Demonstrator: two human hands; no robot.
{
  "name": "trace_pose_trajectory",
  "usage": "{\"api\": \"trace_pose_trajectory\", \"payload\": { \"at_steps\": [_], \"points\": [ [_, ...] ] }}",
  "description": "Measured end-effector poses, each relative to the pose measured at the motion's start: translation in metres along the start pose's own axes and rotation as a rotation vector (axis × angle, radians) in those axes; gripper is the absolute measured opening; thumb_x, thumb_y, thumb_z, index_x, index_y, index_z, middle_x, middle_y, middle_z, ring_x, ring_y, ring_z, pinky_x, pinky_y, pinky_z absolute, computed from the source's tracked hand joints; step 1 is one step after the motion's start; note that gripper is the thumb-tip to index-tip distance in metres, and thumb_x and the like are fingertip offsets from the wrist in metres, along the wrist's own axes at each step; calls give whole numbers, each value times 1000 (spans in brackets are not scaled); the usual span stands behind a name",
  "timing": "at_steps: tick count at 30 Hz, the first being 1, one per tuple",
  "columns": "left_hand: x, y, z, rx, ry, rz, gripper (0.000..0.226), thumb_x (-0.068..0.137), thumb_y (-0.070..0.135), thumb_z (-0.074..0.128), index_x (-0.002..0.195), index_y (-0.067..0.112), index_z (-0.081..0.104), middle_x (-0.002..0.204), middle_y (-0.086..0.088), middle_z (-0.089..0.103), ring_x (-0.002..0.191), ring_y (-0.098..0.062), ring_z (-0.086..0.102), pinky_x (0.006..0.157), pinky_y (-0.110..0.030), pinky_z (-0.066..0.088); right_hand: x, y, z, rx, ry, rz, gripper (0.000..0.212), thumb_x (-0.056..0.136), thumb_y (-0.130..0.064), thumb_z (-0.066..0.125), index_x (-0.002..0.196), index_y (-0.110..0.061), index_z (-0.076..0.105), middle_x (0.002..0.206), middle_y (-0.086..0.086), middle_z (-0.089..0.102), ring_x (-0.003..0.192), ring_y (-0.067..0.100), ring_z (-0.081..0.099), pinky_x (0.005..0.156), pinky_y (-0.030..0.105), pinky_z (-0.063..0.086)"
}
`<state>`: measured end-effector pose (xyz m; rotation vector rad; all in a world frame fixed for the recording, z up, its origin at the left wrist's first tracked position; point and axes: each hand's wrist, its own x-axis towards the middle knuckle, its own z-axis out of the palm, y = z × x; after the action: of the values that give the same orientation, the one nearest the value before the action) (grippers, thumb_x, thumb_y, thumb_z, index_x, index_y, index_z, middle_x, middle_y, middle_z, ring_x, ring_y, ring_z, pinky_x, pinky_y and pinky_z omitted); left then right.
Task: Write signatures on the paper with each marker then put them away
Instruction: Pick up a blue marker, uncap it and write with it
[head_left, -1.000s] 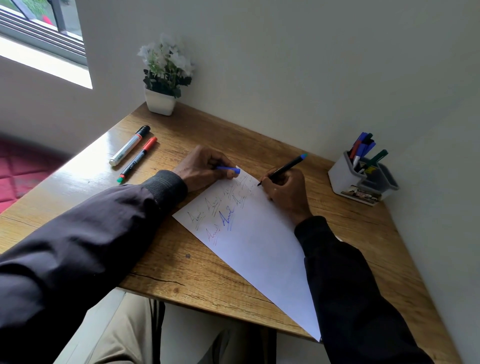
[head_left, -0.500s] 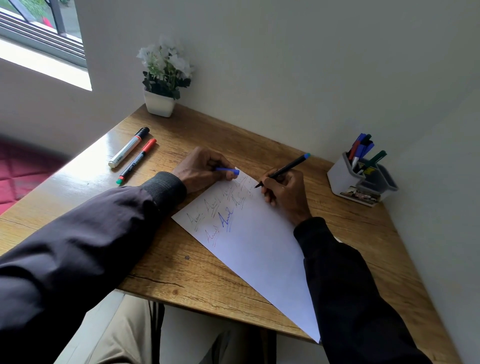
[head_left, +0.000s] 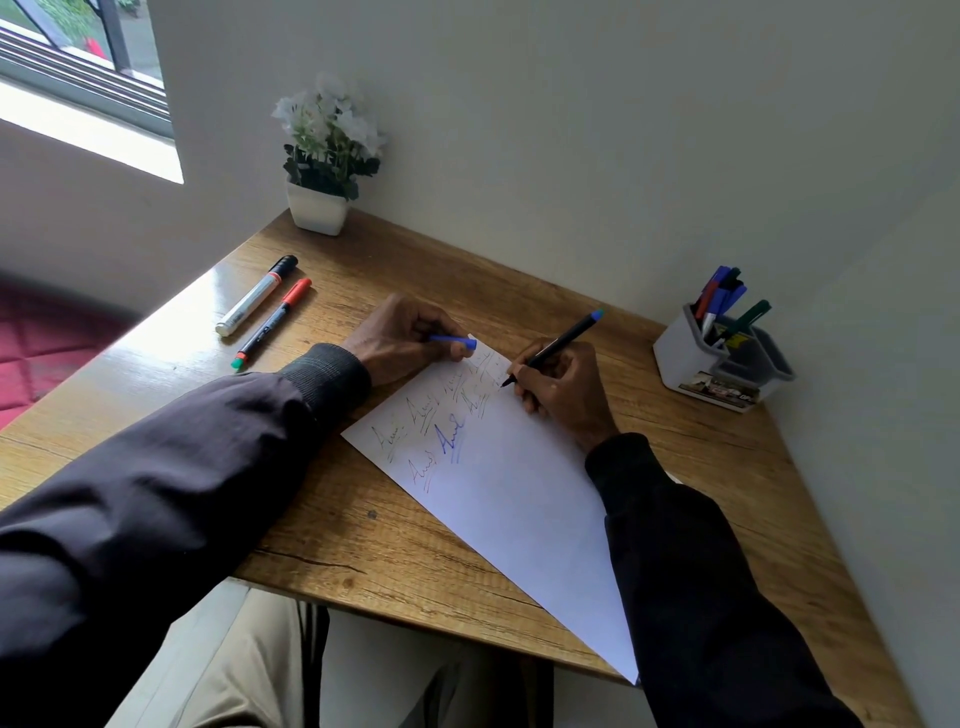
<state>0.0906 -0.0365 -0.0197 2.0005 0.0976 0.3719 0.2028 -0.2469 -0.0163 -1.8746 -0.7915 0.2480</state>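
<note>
A white sheet of paper (head_left: 519, 499) lies diagonally on the wooden desk (head_left: 363, 535), with several signatures in different colours near its far end. My right hand (head_left: 563, 387) grips a black marker with a blue end (head_left: 558, 345), its tip touching the paper's far corner. My left hand (head_left: 402, 338) rests on the paper's far left edge and holds the blue cap (head_left: 453, 340). A white marker with a black cap (head_left: 257, 295) and a dark marker with a red cap (head_left: 272, 322) lie on the desk at the left.
A grey and white pen holder (head_left: 722, 364) with several markers stands at the right by the wall. A white pot of white flowers (head_left: 322, 166) sits at the far corner. The window is at the upper left.
My right hand has drawn the marker tip slightly down and right along the paper's far end. The left hand with the cap has stayed in place.
</note>
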Motion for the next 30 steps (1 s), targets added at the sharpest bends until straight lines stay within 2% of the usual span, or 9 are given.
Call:
{"api": "trace_pose_trajectory", "payload": {
  "at_steps": [3,5,9,16,19,24,30],
  "points": [
    [0,0,-1,-8,-5,-9,21,88,17,75,104,5,75,93,7,74,77,0,73,63,-15,57,0,0,3,-34,16,2,9,91,-4,70,86,3,67,68,17,67,51,19,59,51,25,52],
    [-1,0,0,-7,-3,-9,21,88,18,76,104,5,75,93,6,74,78,-1,73,64,-17,59,3,1,4,-54,88,17,7,92,-6,69,87,-2,69,71,12,69,53,13,61,50,21,49],
    [-1,1,-1,2,-1,-3,21,88,18,76,105,5,75,91,10,73,76,2,72,63,-14,57,4,2,3,-1,180,44,9,95,-9,67,96,0,70,75,12,70,52,11,61,46,20,47],
    [-1,0,-1,12,-2,-5,20,88,18,75,105,7,76,96,6,75,78,1,73,64,-15,57,3,0,1,-5,85,14,13,93,0,65,80,-1,67,62,11,65,45,17,55,44,21,45],
    [-1,1,-1,6,-6,-7,21,88,18,76,106,6,75,94,8,74,77,2,72,64,-14,57,3,1,1,6,80,16,12,94,0,65,82,3,67,63,13,65,45,15,55,44,20,45],
    [-1,0,-1,11,-7,-10,21,89,18,74,107,7,75,96,6,74,79,1,73,64,-15,57,4,1,0,97,69,-16,15,97,-6,67,90,7,68,68,19,68,46,22,57,42,26,46],
    [-1,2,0,13,-12,-15,19,90,18,74,105,6,75,90,13,72,73,5,71,59,-11,54,5,2,-2,137,-35,-16,2,95,2,67,95,4,68,73,16,71,54,27,63,47,29,51]
  ]
}}
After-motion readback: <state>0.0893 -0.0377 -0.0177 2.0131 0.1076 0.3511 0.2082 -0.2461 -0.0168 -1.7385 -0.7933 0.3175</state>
